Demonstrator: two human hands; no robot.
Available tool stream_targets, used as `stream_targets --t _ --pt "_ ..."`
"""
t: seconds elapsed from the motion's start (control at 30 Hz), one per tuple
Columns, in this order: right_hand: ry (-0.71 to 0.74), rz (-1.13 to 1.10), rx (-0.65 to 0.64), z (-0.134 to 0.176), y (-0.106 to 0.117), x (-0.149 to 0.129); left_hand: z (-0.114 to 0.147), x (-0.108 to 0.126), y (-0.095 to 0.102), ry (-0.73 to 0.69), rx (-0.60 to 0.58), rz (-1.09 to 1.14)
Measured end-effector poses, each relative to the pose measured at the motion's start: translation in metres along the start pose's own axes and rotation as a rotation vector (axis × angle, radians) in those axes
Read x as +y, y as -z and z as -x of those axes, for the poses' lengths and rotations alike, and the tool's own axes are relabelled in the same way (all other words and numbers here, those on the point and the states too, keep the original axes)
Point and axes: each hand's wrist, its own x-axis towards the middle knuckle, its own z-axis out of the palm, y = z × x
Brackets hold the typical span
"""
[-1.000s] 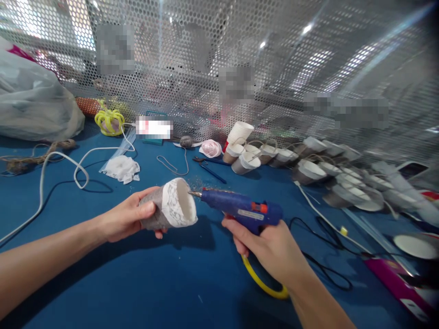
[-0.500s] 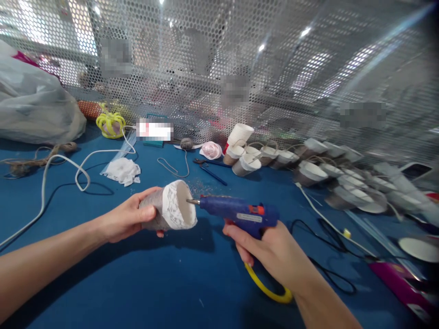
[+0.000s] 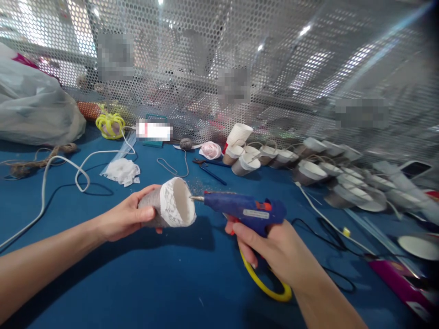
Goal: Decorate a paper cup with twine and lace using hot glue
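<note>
My left hand is wrapped round the grey body of a paper cup. White lace trim runs around its rim, and the cup lies tilted with its mouth to the right. In my right hand is a blue hot glue gun with an orange switch. Its metal nozzle points left at the mouth of the cup, close to the inner wall; whether it touches I cannot tell. A yellow loop, perhaps a scissors handle, shows below the right hand.
Several wrapped cups with twine handles stand along the back right. Pliers, a pink ribbon roll, grey yarn and white lace lie behind my hands. A white cord loops at left; black cable lies right.
The glue gun has shifted slightly to the right, drawing its nozzle back toward the cup's edge. The cup has moved only a little to the left.
</note>
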Motion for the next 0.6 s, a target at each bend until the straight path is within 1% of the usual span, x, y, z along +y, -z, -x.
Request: stream_targets --t 0.07,0.2,0.27,0.37,0.43,0.6 --pt "-0.019 -0.039 -0.005 0.0003 -0.0005 -0.0003 0.0002 -0.0001 0.0005 -0.002 -0.004 0.015" --pt "-0.037 -0.227 -0.111 -0.0016 -0.0001 0.0004 0.0007 -0.0004 0.0011 -0.035 0.004 0.086" --pt "-0.041 -0.334 -0.124 -0.003 0.0002 0.0003 0.001 -0.0007 0.0009 -0.011 -0.01 0.137" --pt "-0.087 -0.443 -0.119 -0.005 -0.0013 0.0001 0.0013 -0.0018 0.0 0.066 -0.057 0.199" --pt "-0.116 -0.485 -0.129 -0.0062 -0.0038 0.0003 0.001 -0.0026 -0.0005 0.079 -0.068 0.197" --pt "-0.148 -0.501 -0.15 -0.0076 -0.0095 0.0003 -0.0007 -0.0033 0.0001 0.041 -0.022 0.099"
